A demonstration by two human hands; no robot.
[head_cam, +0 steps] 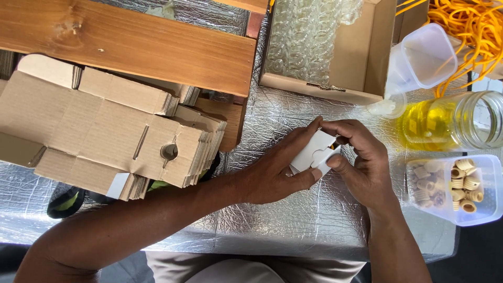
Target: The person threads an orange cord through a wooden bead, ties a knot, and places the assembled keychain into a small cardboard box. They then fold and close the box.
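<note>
The fingers of both hands are wrapped around a small white cardboard box (314, 154), which sits in the middle of the table, just above the shiny silver padded sheet (293, 220) that covers it. The left hand (277, 170) holds the box from below and from the left, with the thumb pressed along its lower edge and a long finger stretched up over its top. The right hand (361, 160) grips the box from the right, with the fingertips curled onto the top corner and the thumb on the side. Something small and dark with a bit of yellow peeks out of the box by the right fingers, but it is too small to tell what it is. To the right of the hands is a clear plastic tub (456, 188) full of little tan ribbed rings. Above that tub lies a glass jar (456, 123) on its side, yellow inside. Near the jar is an empty clear plastic cup (422, 57), and past it a pile of orange strings (471, 26). Above the hands is a brown cardboard box (361, 57) with bubble wrap in it. Far to the left is a big stack of flat brown cardboard pieces (105, 131), next to a wooden board (131, 42).
</note>
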